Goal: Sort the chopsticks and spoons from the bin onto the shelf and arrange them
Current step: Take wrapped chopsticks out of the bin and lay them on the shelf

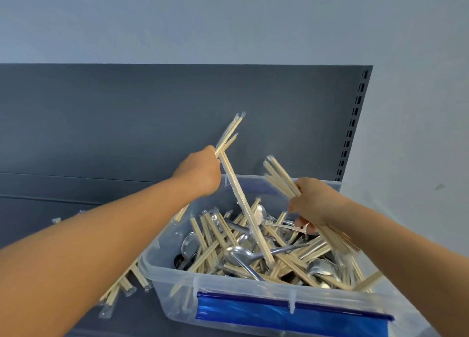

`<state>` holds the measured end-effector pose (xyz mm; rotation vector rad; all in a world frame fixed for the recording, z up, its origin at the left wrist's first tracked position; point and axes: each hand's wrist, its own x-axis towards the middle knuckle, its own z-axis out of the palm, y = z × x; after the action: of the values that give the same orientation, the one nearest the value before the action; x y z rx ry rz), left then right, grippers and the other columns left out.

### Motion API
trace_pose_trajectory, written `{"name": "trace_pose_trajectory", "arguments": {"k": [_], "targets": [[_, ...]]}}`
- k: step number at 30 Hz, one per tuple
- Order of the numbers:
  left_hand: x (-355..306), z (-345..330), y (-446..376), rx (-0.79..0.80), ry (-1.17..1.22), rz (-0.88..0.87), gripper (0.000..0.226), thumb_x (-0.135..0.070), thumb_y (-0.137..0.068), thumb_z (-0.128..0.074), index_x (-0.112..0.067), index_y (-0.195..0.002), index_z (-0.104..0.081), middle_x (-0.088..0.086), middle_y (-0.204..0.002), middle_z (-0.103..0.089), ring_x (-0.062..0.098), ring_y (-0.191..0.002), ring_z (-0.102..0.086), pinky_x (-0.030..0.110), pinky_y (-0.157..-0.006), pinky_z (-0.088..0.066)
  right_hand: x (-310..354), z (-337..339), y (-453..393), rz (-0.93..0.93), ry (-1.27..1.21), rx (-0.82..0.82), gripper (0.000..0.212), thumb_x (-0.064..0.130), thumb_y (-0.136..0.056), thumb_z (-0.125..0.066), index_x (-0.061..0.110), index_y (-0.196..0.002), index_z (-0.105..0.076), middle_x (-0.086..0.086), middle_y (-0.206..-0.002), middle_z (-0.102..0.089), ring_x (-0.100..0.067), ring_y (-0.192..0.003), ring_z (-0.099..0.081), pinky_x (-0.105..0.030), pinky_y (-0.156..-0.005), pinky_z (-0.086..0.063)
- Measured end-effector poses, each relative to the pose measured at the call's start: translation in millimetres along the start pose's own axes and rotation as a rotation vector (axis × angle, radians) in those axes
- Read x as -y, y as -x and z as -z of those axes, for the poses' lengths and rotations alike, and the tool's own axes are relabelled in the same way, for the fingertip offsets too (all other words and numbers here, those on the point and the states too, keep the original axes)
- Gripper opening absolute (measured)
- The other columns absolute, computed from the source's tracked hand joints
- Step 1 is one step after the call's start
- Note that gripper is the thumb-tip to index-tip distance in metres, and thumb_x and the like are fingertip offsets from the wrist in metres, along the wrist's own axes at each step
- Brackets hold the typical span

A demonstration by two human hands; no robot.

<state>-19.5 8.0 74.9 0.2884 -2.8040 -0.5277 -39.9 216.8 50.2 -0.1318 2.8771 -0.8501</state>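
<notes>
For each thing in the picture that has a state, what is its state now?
Left hand: grips wrapped chopsticks, raised over the bin.
Right hand: grips a bundle of chopsticks.
Bin: open, with mixed chopsticks and spoons inside.
Shelf: some wrapped chopsticks lie on it, left of the bin.

A pale wall (228,19) rises behind, bearing 1 small dark speck (235,49).
</notes>
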Motion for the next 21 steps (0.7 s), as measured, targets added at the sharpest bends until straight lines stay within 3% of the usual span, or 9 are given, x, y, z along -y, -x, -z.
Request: {"name": "trace_pose_trajectory", "arguments": {"k": [3, 6, 11, 14, 16, 18, 21], "targets": [[-3.1, 10.0, -2.6, -0.055, 0.0, 0.015, 0.01, -0.016, -0.101, -0.035, -0.012, -0.103, -0.043, 0.004, -0.076, -0.047, 0.021, -0.065, -0.047, 0.031, -0.052, -0.034, 9.6, 10.7, 6.6, 0.086, -0.034, -0.049, 0.015, 0.006, -0.092, -0.045, 0.012, -0.105, -0.05, -0.013, -0.081, -0.061, -0.021, -0.055, -0.057, -0.027, -0.045, -0.05], [-4.9, 18.9, 0.4, -0.055, 0.032, 0.045, 0.013, -0.019, -0.101, -0.033, -0.012, -0.102, -0.044, 0.003, -0.077, -0.047, 0.023, -0.069, -0.048, 0.031, -0.055, -0.035, 24.5, 15.0, 11.0, 0.14, -0.113, -0.045, 0.01, 0.007, -0.093, -0.044, 0.011, -0.101, -0.049, -0.011, -0.074, -0.052, -0.017, -0.049, -0.047, -0.023, -0.04, -0.041], [6.6, 29.2, 8.8, -0.027, 0.182, 0.083, 0.021, -0.022, -0.102, -0.028, -0.012, -0.104, -0.046, 0.006, -0.088, -0.052, 0.02, -0.068, -0.046, 0.03, -0.052, -0.034, 59.2, -6.6, 16.5, 0.227, -0.265, 0.049, 0.002, 0.011, -0.091, -0.053, 0.011, -0.092, -0.051, -0.006, -0.067, -0.051, -0.013, -0.047, -0.046, -0.02, -0.041, -0.041], [23.4, 32.5, 11.0, 0.002, 0.252, 0.079, 0.021, -0.022, -0.102, -0.027, -0.012, -0.102, -0.046, 0.007, -0.092, -0.054, 0.019, -0.071, -0.047, 0.03, -0.054, -0.036, 82.7, -37.9, 12.2, 0.23, -0.265, 0.097, 0.006, 0.012, -0.086, -0.061, 0.012, -0.089, -0.056, -0.006, -0.062, -0.055, -0.016, -0.048, -0.049, -0.026, -0.048, -0.048], [37.8, 34.0, 10.7, 0.021, 0.265, 0.072, 0.023, -0.022, -0.102, -0.027, -0.01, -0.102, -0.047, 0.009, -0.096, -0.056, 0.02, -0.072, -0.047, 0.03, -0.057, -0.037, 99.3, -57.6, 9.0, 0.223, -0.219, 0.091, 0.009, 0.012, -0.084, -0.06, 0.015, -0.078, -0.054, -0.006, -0.062, -0.056, -0.019, -0.051, -0.051, -0.031, -0.056, -0.051], [53.8, 37.4, 10.3, 0.035, 0.27, 0.073, 0.023, -0.022, -0.102, -0.027, -0.01, -0.105, -0.047, 0.009, -0.099, -0.057, 0.02, -0.074, -0.048, 0.031, -0.059, -0.038, 114.0, -71.0, 7.0, 0.215, -0.168, 0.057, 0.015, 0.011, -0.084, -0.058, 0.017, -0.072, -0.051, -0.004, -0.063, -0.054, -0.018, -0.051, -0.05, -0.029, -0.053, -0.048], [88.8, 51.8, 9.4, 0.046, 0.262, 0.082, 0.019, -0.017, -0.101, -0.028, -0.011, -0.107, -0.044, 0.006, -0.085, -0.051, 0.016, -0.064, -0.044, 0.029, -0.051, -0.035, 144.7, -81.3, 8.5, 0.247, -0.118, -0.032, 0.011, 0.015, -0.083, -0.06, 0.016, -0.074, -0.054, 0.002, -0.062, -0.05, -0.015, -0.054, -0.047, -0.024, -0.049, -0.038]]}}
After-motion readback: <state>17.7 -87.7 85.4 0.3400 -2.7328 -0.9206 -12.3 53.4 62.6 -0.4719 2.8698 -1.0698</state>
